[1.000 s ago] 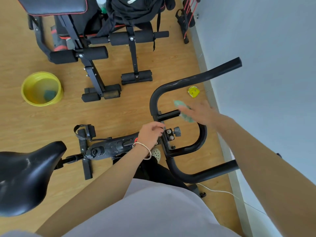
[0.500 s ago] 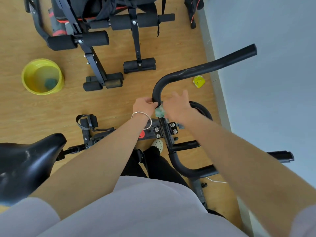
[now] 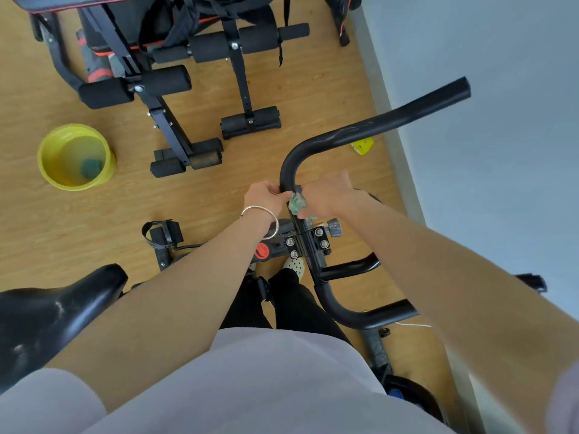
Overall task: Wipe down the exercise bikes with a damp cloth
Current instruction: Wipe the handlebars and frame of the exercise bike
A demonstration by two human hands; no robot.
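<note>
The black exercise bike stands below me, its curved handlebar sweeping up to the right and its glossy saddle at lower left. My left hand, a bracelet on its wrist, grips the handlebar tube just above the clamp. My right hand holds a small green cloth against the same tube from the right side. The cloth is bunched between my fingers and the bar.
A yellow bucket with water and a dark sponge sits on the wooden floor at left. A black weight bench fills the top. A small yellow object lies by the pale wall on the right.
My right hand came in from the right with the cloth and pressed it onto the handlebar stem. My left hand rose from the clamp to grip the tube.
</note>
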